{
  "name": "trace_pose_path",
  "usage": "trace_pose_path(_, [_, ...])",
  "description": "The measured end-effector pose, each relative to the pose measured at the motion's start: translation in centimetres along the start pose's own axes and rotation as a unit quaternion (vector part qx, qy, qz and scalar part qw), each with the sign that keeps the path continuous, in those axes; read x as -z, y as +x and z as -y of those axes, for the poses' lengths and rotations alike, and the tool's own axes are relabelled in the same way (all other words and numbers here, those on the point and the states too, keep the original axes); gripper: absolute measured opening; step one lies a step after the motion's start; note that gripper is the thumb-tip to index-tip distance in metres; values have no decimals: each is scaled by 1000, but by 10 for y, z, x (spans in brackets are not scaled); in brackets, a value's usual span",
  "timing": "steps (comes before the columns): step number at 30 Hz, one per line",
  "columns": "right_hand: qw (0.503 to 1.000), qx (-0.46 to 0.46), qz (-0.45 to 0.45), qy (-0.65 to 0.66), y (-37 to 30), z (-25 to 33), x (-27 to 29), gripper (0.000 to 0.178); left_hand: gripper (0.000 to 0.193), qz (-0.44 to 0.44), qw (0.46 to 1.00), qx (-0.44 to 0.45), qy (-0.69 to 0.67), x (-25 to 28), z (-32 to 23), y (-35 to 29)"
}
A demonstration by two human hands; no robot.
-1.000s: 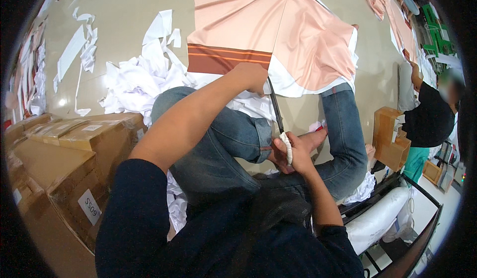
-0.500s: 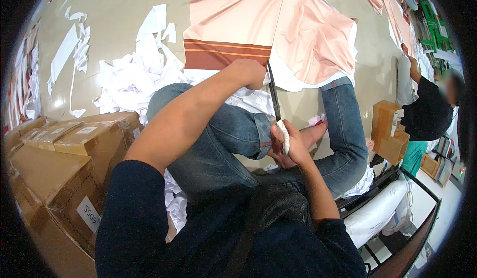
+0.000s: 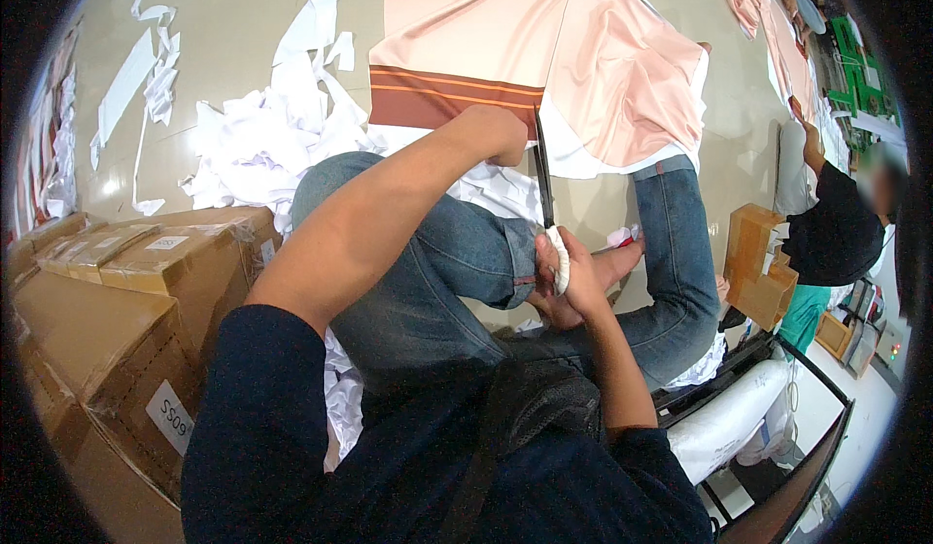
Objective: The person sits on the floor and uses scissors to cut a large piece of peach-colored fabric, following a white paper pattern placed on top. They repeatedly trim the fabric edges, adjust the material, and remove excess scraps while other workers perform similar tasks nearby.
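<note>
My right hand (image 3: 577, 274) is closed around the pale, cloth-wrapped handles of long dark scissors (image 3: 545, 180). Their blades point away from me, with the tips at the right end of a brown band with orange stripes. This band borders a peach satiny cloth (image 3: 466, 19) spread on the floor ahead. At the band's near edge my left hand (image 3: 501, 136) is closed, apparently pinching the cloth's border; its fingertips are mostly hidden. White fabric (image 3: 501, 189) lies beneath that hand and over my lap. Right of the blades, the peach cloth is bunched in folds with a white edge.
Scraps of white cloth (image 3: 277, 141) are heaped on the floor at left. Taped cardboard boxes (image 3: 117, 321) stand close by my left side. To the right are an open carton (image 3: 760, 262), a black-framed rack (image 3: 826, 379) and another person (image 3: 838, 223) seated nearby.
The whole view has shifted slightly. The scissor tips sit a little farther along the band's right end, while both hands keep nearly the same hold.
</note>
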State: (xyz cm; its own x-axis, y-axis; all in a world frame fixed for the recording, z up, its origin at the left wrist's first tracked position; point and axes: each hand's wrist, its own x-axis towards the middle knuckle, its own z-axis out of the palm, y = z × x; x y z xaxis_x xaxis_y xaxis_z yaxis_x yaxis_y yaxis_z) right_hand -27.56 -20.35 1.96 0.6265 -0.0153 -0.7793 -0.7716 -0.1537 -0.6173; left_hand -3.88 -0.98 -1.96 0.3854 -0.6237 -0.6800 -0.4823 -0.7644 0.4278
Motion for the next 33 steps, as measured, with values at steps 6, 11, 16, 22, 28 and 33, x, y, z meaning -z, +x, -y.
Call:
trace_pose_path(6, [1000, -5, -8, 11, 4, 6, -6, 56, 36, 14, 1000, 2, 2, 1, 1, 2])
trace_pose_path(11, [1000, -5, -7, 4, 4, 5, -4, 53, 35, 2, 1000, 7, -10, 1, 3, 0])
trace_pose_path(16, [1000, 8, -17, -24, 13, 10, -5, 58, 35, -3, 1000, 3, -13, 2, 5, 0])
trace_pose_path(22, [997, 17, -41, -61, 21, 15, -13, 49, 33, -3, 1000, 12, -20, 6, 5, -2])
trace_pose_path(28, [998, 13, -38, -48, 16, 22, -14, 56, 30, 14, 999, 25, -27, 14, 3, -10])
trace_pose_path(33, [998, 5, -46, -45, 17, 33, -24, 56, 25, 10, 1000, 24, -10, 15, 2, -13])
